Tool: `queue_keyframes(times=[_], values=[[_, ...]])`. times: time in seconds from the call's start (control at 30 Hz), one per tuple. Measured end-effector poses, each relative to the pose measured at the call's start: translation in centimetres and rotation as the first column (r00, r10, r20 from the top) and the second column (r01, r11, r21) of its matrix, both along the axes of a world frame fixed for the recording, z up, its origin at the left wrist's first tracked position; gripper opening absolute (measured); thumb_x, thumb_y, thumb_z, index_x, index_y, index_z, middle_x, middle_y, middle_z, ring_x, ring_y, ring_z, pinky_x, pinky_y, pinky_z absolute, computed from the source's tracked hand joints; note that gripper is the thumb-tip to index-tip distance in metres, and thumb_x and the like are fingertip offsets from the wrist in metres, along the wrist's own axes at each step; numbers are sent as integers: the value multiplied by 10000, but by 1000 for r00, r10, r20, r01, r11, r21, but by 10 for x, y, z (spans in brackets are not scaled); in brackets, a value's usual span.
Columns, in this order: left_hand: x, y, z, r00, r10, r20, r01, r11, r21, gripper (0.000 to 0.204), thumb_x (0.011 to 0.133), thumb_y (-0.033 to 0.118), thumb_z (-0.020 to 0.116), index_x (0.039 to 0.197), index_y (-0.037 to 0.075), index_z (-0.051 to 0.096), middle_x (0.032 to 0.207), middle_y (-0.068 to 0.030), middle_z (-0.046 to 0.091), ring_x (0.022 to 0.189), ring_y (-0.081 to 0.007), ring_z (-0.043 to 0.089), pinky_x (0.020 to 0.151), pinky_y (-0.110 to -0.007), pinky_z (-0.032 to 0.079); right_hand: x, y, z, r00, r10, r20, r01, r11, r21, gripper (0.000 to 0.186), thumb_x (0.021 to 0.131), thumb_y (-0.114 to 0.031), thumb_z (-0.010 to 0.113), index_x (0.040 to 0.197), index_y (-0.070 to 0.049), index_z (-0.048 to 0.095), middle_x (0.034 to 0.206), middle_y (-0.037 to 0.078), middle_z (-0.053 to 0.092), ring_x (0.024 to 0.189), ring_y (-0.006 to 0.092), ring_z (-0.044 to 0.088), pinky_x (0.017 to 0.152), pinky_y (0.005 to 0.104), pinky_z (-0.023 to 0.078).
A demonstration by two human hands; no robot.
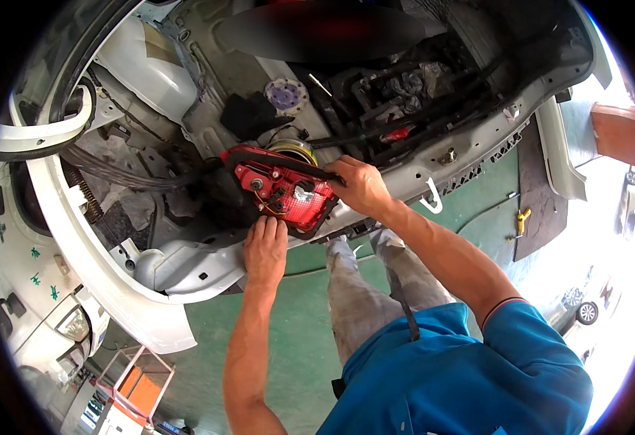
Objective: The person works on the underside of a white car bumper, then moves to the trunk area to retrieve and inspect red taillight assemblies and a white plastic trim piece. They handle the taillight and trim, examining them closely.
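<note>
A red tail light point(306, 205) lies with its back side up on the rear edge of an open car body, showing a bulb socket, thin wires and a black seal along its rim. My right hand point(361, 187) is closed on its right end, thumb and fingers at the black edge strip. Against the near left edge of the light, my left hand point(265, 250) has its fingers bent and pressed together; their tips touch the housing. A round tin or roll with a yellow rim point(293, 150) sits just behind the light, partly hidden by it.
A purple sanding disc point(286, 94) and a black cloth point(248, 116) lie on the boot floor. Black cables point(129, 170) run along the left inside. A white hook-shaped piece point(431, 197) sticks out from the rear sill. A yellow tool point(523, 221) lies on a dark board point(542, 196).
</note>
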State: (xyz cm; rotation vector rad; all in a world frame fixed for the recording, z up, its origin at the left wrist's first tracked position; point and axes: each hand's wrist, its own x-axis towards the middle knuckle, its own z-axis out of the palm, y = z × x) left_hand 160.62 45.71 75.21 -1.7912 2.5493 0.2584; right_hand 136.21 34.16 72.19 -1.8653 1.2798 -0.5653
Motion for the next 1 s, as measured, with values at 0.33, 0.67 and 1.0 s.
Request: queue_keyframes(times=[0.33, 0.67, 1.0], values=[[-20, 14, -7, 966, 216, -145, -208, 976, 63, 306, 814, 44, 662, 1117, 13, 627, 1149, -134, 615, 1107, -333, 591, 956, -435, 506, -1, 1, -7, 999, 12, -47, -14, 999, -29, 318, 785, -157, 686, 1089, -66, 691, 963, 124, 654, 912, 360, 661, 780, 446, 560], [-61, 45, -29, 728, 554, -404, -538, 827, 164, 280, 828, 36, 708, 1103, 14, 660, 1094, -127, 658, 1030, -329, 625, 881, -433, 527, -37, -7, -13, 969, -217, 115, 195, 964, 179, 339, 847, -86, 681, 1171, 12, 671, 1022, 137, 700, 885, 209, 694, 803, 326, 547], [-26, -7, -21, 73, 710, -700, -884, 371, 285, 493, 1025, 370, 565, 1292, -45, 557, 1348, -195, 584, 1173, -286, 593, 1022, -432, 446, -58, 9, -46, 961, -61, 268, -109, 810, 577, 714, 752, -186, 812, 1370, 40, 535, 1217, 183, 682, 1133, 272, 656, 994, 367, 513]])
